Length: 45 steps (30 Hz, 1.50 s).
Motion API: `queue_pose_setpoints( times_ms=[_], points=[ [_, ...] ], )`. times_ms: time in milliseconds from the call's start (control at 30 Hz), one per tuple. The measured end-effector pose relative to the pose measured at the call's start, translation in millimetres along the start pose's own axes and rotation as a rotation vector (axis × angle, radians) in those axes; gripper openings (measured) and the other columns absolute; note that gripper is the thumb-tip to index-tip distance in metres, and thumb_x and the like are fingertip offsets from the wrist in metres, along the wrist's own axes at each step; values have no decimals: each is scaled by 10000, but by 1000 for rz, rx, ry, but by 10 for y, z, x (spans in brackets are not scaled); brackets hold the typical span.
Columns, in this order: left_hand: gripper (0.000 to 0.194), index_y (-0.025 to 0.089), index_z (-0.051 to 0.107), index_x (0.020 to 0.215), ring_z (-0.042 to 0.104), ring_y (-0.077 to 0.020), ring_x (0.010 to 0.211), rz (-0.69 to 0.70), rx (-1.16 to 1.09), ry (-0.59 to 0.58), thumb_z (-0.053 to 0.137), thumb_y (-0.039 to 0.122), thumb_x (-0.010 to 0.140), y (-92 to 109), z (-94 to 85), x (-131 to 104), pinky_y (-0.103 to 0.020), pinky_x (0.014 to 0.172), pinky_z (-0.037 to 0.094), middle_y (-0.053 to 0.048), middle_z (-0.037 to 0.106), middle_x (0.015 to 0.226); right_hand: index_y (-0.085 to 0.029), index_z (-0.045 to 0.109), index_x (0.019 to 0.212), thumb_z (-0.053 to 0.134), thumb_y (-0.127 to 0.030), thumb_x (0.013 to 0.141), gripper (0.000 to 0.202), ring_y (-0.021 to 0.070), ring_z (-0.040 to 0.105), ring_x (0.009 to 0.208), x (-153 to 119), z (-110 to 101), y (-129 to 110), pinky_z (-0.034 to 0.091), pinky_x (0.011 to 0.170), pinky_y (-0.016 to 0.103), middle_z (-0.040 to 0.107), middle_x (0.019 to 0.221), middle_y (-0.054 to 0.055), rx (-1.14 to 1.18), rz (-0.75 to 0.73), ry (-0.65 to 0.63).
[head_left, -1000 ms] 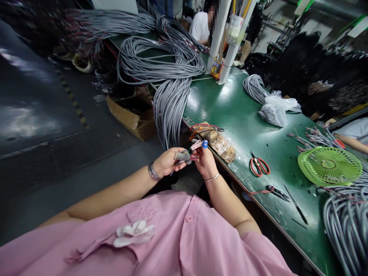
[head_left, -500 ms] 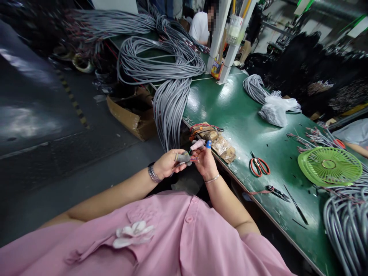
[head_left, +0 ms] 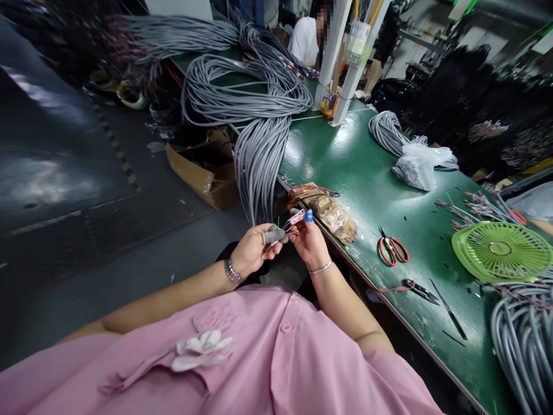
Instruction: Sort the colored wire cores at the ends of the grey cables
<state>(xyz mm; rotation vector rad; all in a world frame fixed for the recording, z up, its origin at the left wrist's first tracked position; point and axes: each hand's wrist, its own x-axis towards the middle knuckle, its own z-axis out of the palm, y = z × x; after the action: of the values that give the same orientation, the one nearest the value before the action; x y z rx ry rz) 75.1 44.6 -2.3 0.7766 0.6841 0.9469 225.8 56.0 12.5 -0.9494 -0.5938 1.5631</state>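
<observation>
In front of my pink shirt, my left hand (head_left: 253,251) is closed around the end of a cable, its thumb and fingertips in grey coverings. Thin coloured wires (head_left: 291,232) in red, white and dark tones fan out from that end, and a green one sticks upward. My right hand (head_left: 310,245) meets them from the other side, its fingertips pinched on the wires. A blue finger cot (head_left: 309,215) caps its thumb, and a pinkish finger cover (head_left: 297,217) sits on another finger. The cable's body is mostly hidden by my left hand.
On the green table (head_left: 345,153) lie a taped wooden block (head_left: 334,218), red-handled scissors (head_left: 392,248), small snips (head_left: 421,291), a thin pointed tool (head_left: 449,311) and a green fan (head_left: 501,249). Grey cable bundles (head_left: 259,167) hang over the edge. A cardboard box (head_left: 194,176) stands on the floor.
The wires have spread apart between my hands, with the green one now pointing up. My right thumb and fingers have shifted slightly left and the pinkish cover has turned.
</observation>
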Motion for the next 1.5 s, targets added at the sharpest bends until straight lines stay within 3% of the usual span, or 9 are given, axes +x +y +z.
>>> queue_pose_setpoints(
  times_ms=[333,600,733,867,1100,1300,1500],
  points=[
    [165,128,594,694,430,-76,326,-51,3,9,650,281,715,-39,45,95,-168,303,206,-25,577,479,-175,651,864,637,-435,841,262,79,515,578,62,-23,39,457,556,191,619,721,-18,98,-54,-13],
    [156,129,599,706,437,-72,337,-10,44,-14,629,276,749,-32,24,15,-168,315,230,-18,582,491,-162,640,895,497,-637,850,498,88,525,553,12,-43,-12,479,516,214,641,754,12,107,39,-71],
    [176,132,593,710,448,-69,342,42,62,20,638,293,766,-45,22,-52,-164,317,229,-17,593,509,-162,643,907,518,-599,857,457,77,519,556,-10,-29,-46,486,529,209,652,792,15,63,51,-67],
    [185,131,594,727,456,-69,350,86,56,57,636,303,781,-46,59,-62,-166,319,232,-13,598,523,-160,656,902,622,-457,836,306,56,485,533,-17,-20,-5,463,514,180,651,795,6,1,-36,-12],
    [144,132,604,730,451,-71,350,71,12,86,626,270,766,-21,142,6,-169,318,226,-9,593,513,-144,661,796,565,-542,841,412,69,481,563,2,-96,122,406,513,179,639,740,21,-267,-349,179],
    [136,125,612,736,447,-73,344,47,3,101,617,260,750,-47,156,35,-173,314,216,-12,590,510,-163,651,870,558,-606,821,454,82,516,585,77,-72,50,452,548,199,637,773,20,-68,-164,-63],
    [142,127,612,732,449,-72,347,36,7,95,609,269,746,-75,135,51,-172,319,219,-12,593,513,-166,655,910,601,-556,820,404,77,499,553,135,-47,65,451,541,197,619,727,0,-19,-173,7]
  ],
)
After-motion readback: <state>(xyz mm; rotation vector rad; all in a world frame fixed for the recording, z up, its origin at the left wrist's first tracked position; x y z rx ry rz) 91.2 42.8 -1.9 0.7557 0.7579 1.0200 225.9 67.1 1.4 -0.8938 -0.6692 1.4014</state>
